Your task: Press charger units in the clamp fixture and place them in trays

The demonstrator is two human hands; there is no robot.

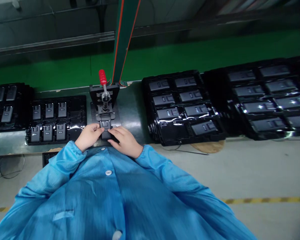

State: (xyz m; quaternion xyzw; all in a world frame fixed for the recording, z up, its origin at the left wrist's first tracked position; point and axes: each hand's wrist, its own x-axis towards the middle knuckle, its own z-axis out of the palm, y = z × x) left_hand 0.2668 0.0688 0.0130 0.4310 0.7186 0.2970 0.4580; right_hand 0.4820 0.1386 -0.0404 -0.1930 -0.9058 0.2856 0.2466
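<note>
Both my hands meet at a small black part (pixel 106 129) lying at the front of a clamp fixture (pixel 104 100) with a red-handled lever (pixel 102 77). My left hand (pixel 89 136) curls its fingers round the part's left side. From the right, my right hand (pixel 124 141) grips the same part with bent fingers. Blue sleeves cover both arms up to the wrists.
Black trays of dark parts lie left (pixel 55 119) and far left (pixel 5 106) of the fixture. More black trays with larger parts stand at the right (pixel 182 106) and far right (pixel 267 96). Behind runs a green belt (pixel 180 56). A green post (pixel 122 40) rises behind the fixture.
</note>
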